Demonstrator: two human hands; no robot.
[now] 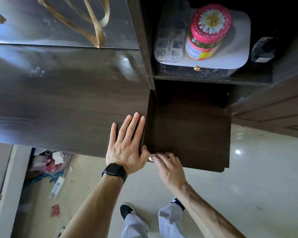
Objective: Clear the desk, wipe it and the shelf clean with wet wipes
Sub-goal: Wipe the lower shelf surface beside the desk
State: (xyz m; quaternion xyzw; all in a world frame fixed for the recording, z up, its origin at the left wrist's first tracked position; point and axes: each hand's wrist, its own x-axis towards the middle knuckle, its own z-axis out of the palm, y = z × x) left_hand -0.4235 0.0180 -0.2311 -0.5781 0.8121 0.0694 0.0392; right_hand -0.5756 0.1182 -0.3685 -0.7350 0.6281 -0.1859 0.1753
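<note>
The dark wooden desk top (58, 100) fills the left half of the view and shows streaks of glare. My left hand (126, 143), with a black watch on its wrist, lies flat with straight fingers at the desk's right edge. To the right and lower, a dark shelf board (193, 134) juts out. My right hand (169, 167) is at its front left corner, fingers curled over a small white wad (151, 158) that looks like a wet wipe. Most of the wad is hidden under the fingers.
A silver bag with tan handles (64, 21) lies at the desk's back. The upper shelf holds a white-lidded box (234, 48) bearing a pink-lidded jar (208, 31) and a clear organiser (170, 36), beside a black object (263, 48). A power strip (57, 187) and litter lie on the floor.
</note>
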